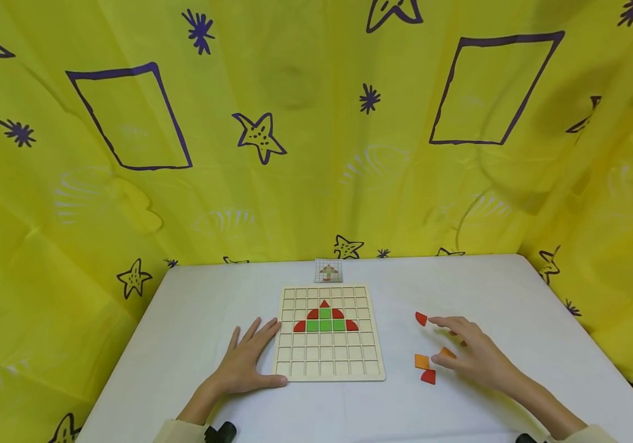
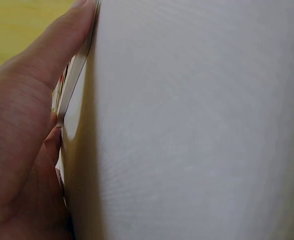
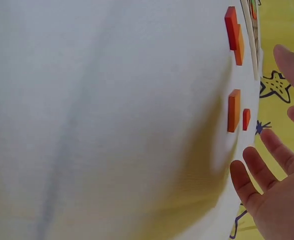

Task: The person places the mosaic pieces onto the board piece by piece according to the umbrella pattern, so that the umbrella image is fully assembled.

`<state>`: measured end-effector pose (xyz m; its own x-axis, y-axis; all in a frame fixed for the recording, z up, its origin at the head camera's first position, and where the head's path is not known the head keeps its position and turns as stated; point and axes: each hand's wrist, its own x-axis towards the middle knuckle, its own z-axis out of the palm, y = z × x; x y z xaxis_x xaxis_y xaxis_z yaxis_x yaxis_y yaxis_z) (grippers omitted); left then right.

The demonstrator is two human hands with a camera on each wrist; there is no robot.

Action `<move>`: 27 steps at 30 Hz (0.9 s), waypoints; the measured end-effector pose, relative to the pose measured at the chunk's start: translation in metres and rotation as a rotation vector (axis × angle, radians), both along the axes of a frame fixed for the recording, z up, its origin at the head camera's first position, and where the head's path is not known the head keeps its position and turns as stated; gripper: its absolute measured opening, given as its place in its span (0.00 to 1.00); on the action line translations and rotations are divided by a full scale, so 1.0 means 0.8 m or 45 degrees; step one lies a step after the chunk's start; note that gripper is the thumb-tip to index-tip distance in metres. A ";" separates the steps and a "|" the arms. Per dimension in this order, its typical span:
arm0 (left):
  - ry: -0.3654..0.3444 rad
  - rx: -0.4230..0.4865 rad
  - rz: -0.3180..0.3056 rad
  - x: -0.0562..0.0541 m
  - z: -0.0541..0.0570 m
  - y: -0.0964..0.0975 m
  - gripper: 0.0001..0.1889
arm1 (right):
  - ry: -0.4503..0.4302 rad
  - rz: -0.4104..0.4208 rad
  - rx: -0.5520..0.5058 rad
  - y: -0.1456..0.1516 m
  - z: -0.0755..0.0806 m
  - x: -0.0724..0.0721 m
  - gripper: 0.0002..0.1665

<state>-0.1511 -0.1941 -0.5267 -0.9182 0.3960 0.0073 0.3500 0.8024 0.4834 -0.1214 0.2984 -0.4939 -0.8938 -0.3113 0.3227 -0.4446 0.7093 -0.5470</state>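
Observation:
A wooden grid board [image 1: 327, 354] lies on the table with green squares [image 1: 325, 324] and red pieces set in it as a stepped, pointed shape. Along its left edge rests my left hand [image 1: 241, 363], fingers spread, with the thumb at the near-left corner. To the board's right, my right hand [image 1: 477, 354] hovers over loose pieces, its fingers apart and slightly bent, nothing between them. Its index fingertip is close to a red quarter-round piece [image 1: 421, 319]. By the thumb are an orange square [image 1: 422, 362] and another red piece [image 1: 429, 376]. A further orange piece [image 3: 234, 111] is partly covered in the head view.
Behind the board lies a small card [image 1: 328, 271] with a coloured pattern on a grid. A white cloth covers the table [image 1: 194, 320]. Yellow curtains [image 1: 305, 203] with dark star drawings hang around the back and sides.

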 end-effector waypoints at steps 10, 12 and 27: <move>0.022 0.013 0.000 0.000 -0.001 0.001 0.62 | -0.051 -0.083 0.018 0.008 -0.009 0.008 0.39; 0.026 0.014 -0.002 0.000 -0.001 0.001 0.62 | -0.064 -0.096 0.030 0.011 -0.010 0.008 0.37; 0.091 0.055 -0.066 0.004 0.008 0.001 0.61 | -0.095 -0.170 0.053 0.024 -0.013 0.011 0.19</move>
